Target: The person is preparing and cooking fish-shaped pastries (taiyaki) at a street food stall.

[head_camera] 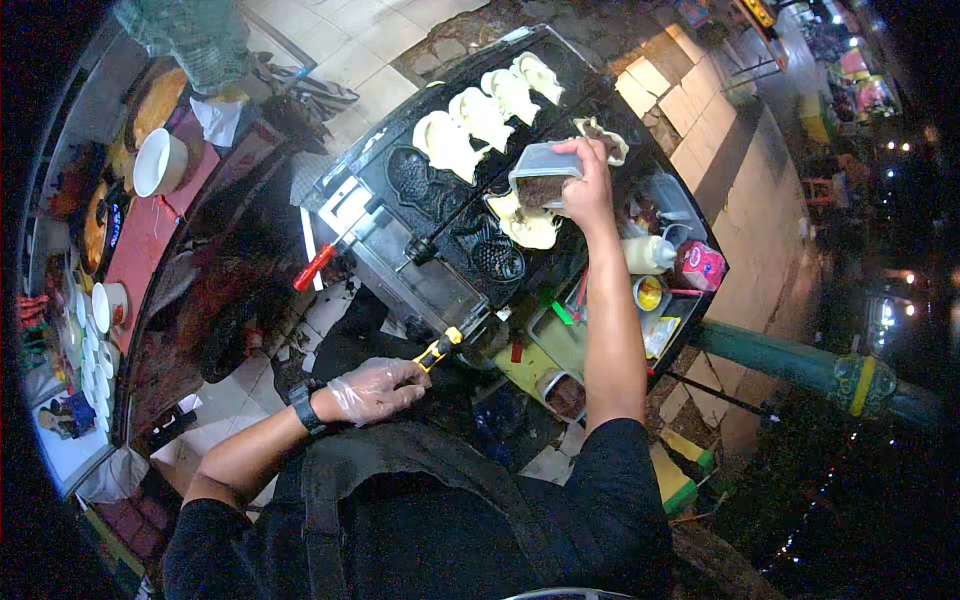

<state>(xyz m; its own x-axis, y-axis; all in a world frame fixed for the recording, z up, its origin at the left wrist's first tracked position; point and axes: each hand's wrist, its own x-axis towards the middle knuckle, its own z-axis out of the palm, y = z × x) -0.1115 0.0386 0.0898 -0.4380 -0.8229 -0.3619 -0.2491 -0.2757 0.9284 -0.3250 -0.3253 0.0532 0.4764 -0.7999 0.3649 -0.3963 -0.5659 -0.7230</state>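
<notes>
My right hand (589, 184) grips a clear plastic container (541, 155), tilted over a black fish-shaped waffle pan (457, 214). Dark brown crumbly filling (541, 193) lies against the container's wall. Several moulds in the far row hold pale batter (448, 144). On the near side, more batter (531, 227) shows partly beneath the container, and another batter portion (604, 140) carries brown filling. My left hand (382, 390), in a clear plastic glove, is at the near end of a yellow-and-black handle (439, 350); whether the fingers close around it is hidden.
A red-handled screwdriver (315, 268) juts from the pan's left side. Right of the pan, a tray (688, 300) holds a squeeze bottle (646, 255) and a pink packet (703, 266). A tub of brown filling (564, 395) sits nearer me. Paper cups (110, 305) line the left counter.
</notes>
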